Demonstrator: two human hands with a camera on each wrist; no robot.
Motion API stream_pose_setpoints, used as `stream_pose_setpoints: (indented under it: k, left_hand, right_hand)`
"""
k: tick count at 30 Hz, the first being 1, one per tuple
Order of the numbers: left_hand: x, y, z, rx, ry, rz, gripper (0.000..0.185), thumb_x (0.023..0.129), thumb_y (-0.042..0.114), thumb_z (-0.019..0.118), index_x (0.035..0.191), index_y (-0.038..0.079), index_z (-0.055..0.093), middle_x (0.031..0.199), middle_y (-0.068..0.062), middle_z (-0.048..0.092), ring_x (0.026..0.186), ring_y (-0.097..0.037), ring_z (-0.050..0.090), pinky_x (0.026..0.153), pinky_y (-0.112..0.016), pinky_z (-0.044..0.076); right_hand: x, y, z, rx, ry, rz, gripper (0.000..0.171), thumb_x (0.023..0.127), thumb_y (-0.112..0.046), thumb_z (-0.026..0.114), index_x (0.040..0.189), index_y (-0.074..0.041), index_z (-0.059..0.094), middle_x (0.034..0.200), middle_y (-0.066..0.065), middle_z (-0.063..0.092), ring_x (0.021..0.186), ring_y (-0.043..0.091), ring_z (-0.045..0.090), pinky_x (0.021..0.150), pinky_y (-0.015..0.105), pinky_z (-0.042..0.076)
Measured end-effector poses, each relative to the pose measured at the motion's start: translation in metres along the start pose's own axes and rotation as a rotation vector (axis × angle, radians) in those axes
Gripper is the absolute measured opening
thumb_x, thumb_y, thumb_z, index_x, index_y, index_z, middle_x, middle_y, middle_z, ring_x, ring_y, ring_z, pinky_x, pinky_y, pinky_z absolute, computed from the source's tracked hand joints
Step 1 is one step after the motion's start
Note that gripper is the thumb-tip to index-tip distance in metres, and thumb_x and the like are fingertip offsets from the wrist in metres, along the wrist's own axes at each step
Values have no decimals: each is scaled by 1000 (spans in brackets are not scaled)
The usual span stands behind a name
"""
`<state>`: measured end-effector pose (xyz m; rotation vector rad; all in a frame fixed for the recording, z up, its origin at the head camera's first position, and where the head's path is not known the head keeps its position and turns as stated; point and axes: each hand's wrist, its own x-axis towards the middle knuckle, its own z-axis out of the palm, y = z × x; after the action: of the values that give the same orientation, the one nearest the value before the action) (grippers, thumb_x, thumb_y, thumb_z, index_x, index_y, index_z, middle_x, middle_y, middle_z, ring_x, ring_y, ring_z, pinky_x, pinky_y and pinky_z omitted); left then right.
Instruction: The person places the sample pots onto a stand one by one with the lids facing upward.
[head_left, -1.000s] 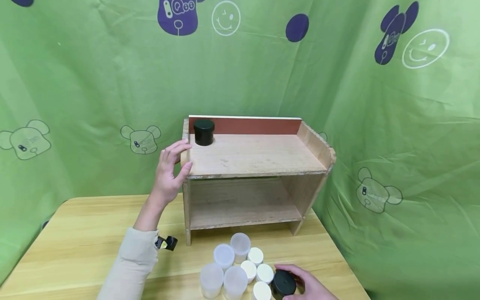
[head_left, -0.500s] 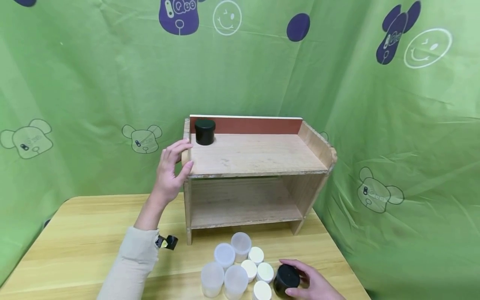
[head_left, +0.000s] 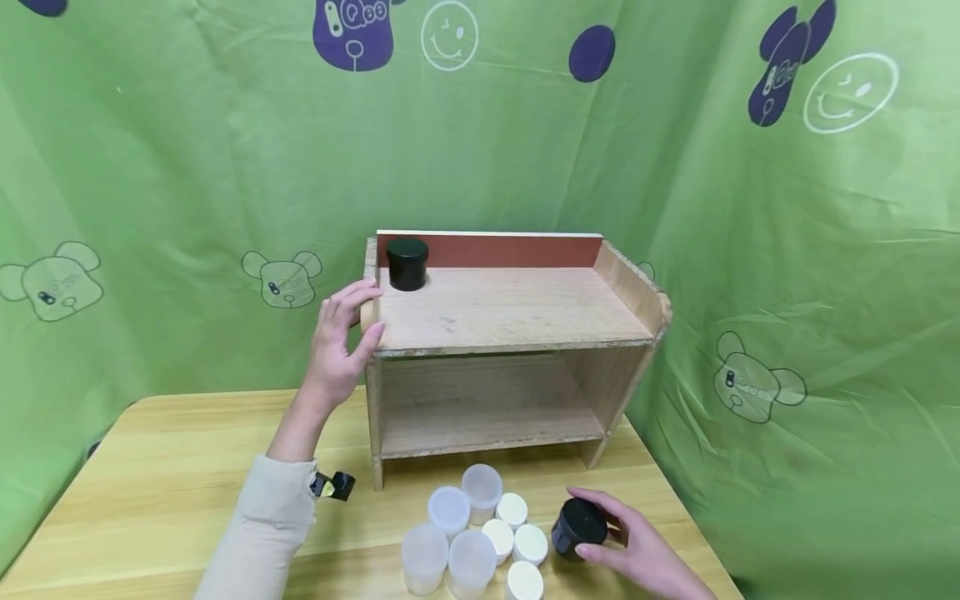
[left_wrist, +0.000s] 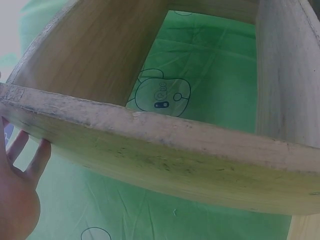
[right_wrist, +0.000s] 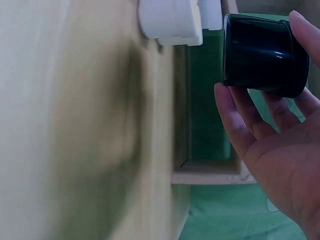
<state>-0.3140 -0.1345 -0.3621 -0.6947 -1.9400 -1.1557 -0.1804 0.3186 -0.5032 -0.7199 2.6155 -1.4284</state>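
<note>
In the head view my right hand [head_left: 637, 546] holds a black lidded jar [head_left: 579, 529] between the thumb and fingers, at the table's front right. The right wrist view shows the jar [right_wrist: 260, 55] off the tabletop, fingers [right_wrist: 237, 125] along its side. My left hand [head_left: 336, 346] holds the left side panel of a two-tier wooden shelf [head_left: 510, 312], its fingertips over the panel's top edge and the thumb at the front. In the left wrist view, fingers [left_wrist: 39, 160] touch that panel's outer face. A second black jar [head_left: 407, 265] stands upright at the top tier's back left corner.
Several frosted clear tubs [head_left: 471, 562] and several small white-lidded jars [head_left: 530, 546] cluster on the wooden table [head_left: 150, 492] before the shelf, left of my right hand. A green printed curtain [head_left: 187, 167] hangs behind and to the right.
My right hand has lifted the black jar and moved it slightly right and away from me, apart from the white-lidded jars. The left hand has stayed on the shelf panel.
</note>
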Motion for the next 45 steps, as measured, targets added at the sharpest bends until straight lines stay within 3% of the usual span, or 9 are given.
stream_pose_setpoints:
  k: [13,35,45]
  left_hand:
    - [-1,-1,0,1,0,-4,46,97,29,57,141,14,56,156,-4,49,128,-28,46,106,-52,37]
    - [1,-1,1,-4,11,16,46,96,28,57,139,12,57,155,-6,50,125,-29,46,104,-48,37]
    - [0,-2,1,-2,4,7,46,97,29,57,140,13,57,155,-5,49,126,-28,46,105,-50,37]
  right_hand:
    - [22,-29,-9,-8,102,-103,68,88,-9,80,150,-12,52,140,24,60,116,5,63,96,23,53]
    - [73,-105,-31,-89,114,-310,72,85,-3,81,151,-11,52,135,13,63,114,8,63,94,25,56]
    - [98,-145,-35,-132,117,-329,71,86,-6,81,151,-16,53,139,6,63,112,9,63,93,24,55]
